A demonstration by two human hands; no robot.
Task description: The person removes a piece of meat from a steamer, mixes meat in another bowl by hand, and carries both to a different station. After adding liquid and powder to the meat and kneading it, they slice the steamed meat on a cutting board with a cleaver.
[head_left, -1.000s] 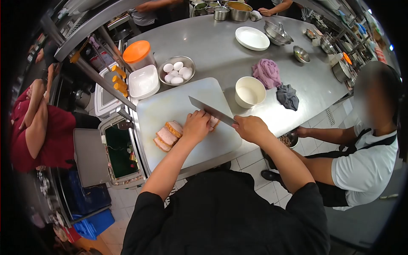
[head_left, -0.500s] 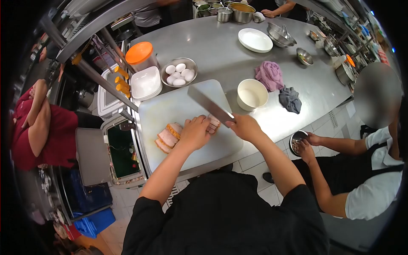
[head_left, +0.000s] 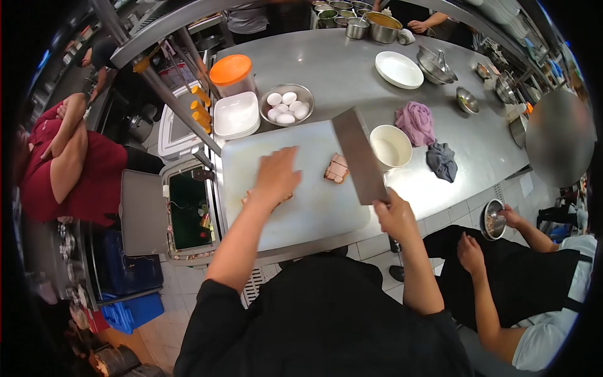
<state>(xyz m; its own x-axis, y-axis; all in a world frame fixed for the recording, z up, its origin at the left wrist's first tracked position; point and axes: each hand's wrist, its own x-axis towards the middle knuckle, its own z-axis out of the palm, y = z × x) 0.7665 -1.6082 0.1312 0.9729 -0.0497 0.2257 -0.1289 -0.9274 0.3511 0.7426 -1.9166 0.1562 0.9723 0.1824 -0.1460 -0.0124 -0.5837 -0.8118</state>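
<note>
Bright, even overhead light; soft glare on steel worktop (head_left: 352, 69). Shadows short and faint, e.g. under cleaver (head_left: 358, 154) on board (head_left: 301, 207). Strong fisheye distortion: straight edges bow, black vignette fills corners. Centre sharp; slight motion blur on left hand (head_left: 274, 176). Floor area at lower left dim. One face at right blurred out.

The left hand (head_left: 274, 176) lies flat over sliced meat (head_left: 284, 197) on the white board (head_left: 301, 213). The right hand (head_left: 394, 213) grips a cleaver (head_left: 358, 155), blade raised flat beside a separate meat piece (head_left: 336, 168). A bowl of eggs (head_left: 286, 103) sits on the tabletop (head_left: 339, 69).
</note>
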